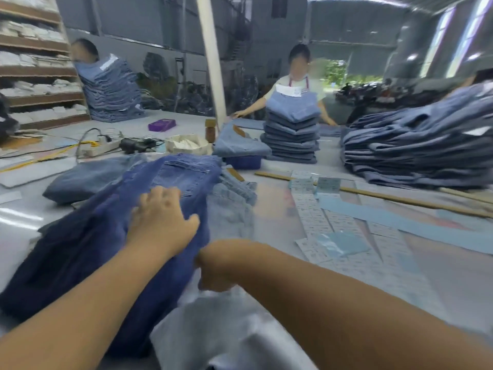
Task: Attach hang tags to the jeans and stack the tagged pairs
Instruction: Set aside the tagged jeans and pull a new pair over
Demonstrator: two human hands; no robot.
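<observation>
The left hand lies on top of the dark blue jeans at near centre-left, its fingers curled and pressing into the cloth, thumb spread toward the right. The right hand sits just beside it, nearer and to the right, at the edge of the same jeans; its fingers are bent under and blurred, so I cannot tell whether they pinch the denim. The jeans run from the near left up toward the centre, waistband and back pocket at the far end. A lighter blue pair lies partly under them on the right, and another folded pair lies to the left. On the grey table, right of the hands, sheets of printed hang tags are spread flat with pale blue paper strips over them. Farther off stands a neat stack of folded jeans with a person in an apron behind it, and a large heap of jeans fills the far right
</observation>
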